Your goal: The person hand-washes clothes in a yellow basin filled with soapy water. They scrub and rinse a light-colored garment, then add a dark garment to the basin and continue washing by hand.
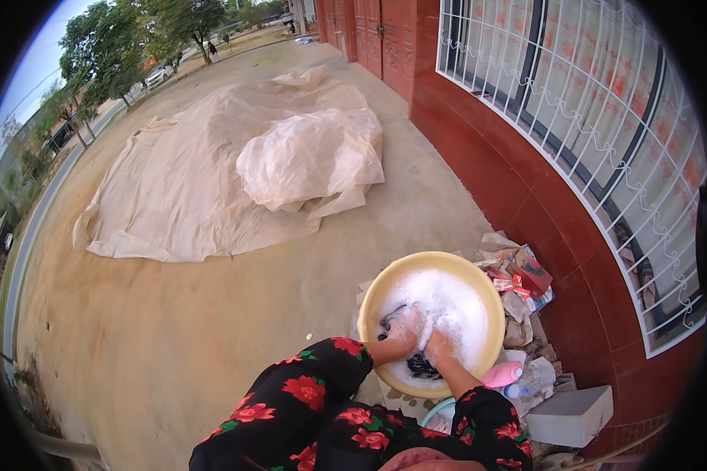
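A yellow plastic basin [366, 294] of white suds [459, 300] stands on the ground before me. My left hand [406, 331] is in the foam left of the middle, beside dark wet fabric [423, 367]. Close on its right, my right hand [438, 347] reaches into the suds against the same fabric. Foam covers the fingers of both hands, so their grip does not show. More of the dark fabric surfaces near the basin's left side. Both forearms come out of black sleeves with red flowers.
Right of the basin lie a pink bottle [502, 374], crumpled packaging [515, 306] and a grey-white block [570, 415] by the red tiled wall [530, 229]. A light-blue basin [433, 410] is partly hidden below. A large plastic sheet [182, 182] covers a mound farther off.
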Motion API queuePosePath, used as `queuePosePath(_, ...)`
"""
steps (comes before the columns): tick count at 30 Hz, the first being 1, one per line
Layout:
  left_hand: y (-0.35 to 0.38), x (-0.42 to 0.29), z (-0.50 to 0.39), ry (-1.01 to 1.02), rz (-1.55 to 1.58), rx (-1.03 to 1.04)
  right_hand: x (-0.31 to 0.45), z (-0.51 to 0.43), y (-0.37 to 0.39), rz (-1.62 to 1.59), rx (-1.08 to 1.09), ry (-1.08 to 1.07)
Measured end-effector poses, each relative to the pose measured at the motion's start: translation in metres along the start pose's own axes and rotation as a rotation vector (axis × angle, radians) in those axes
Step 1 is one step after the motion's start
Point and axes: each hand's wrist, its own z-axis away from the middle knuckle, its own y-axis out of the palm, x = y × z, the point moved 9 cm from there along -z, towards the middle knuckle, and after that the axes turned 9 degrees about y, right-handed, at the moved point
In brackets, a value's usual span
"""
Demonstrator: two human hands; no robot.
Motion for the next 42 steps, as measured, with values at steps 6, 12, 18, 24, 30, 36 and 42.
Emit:
queuePosePath(6,0.043,0.025,-0.058,0.388,-0.178,-0.163,-0.059,-0.081,0.060,-0.045,-0.421,-0.277)
queuePosePath(12,0.025,0.035,-0.047,0.261,0.465,-0.252,-0.046,-0.082,0.022,-0.018,-0.203,-0.053)
queuePosePath(18,-0.054,0.029,-0.046,0.128,0.482,-0.211,0.030,0.026,-0.092,-0.288,-0.383,-0.024)
queuePosePath(24,-0.101,0.013,0.026,0.087,0.704,-0.482,0.079,0.120,-0.109,-0.341,-0.251,-0.362)
queuePosePath(30,-0.070,-0.015,0.069,0.120,-0.140,-0.234,0.037,0.119,-0.098,-0.160,-0.280,-0.328)
queuePosePath(36,0.011,0.002,0.003,0.121,-0.063,-0.447,0.021,0.054,-0.028,0.082,-0.079,-0.003)
queuePosePath(42,0.076,0.050,-0.081,0.304,0.009,-0.362,-0.004,-0.028,-0.002,0.100,-0.014,0.061)
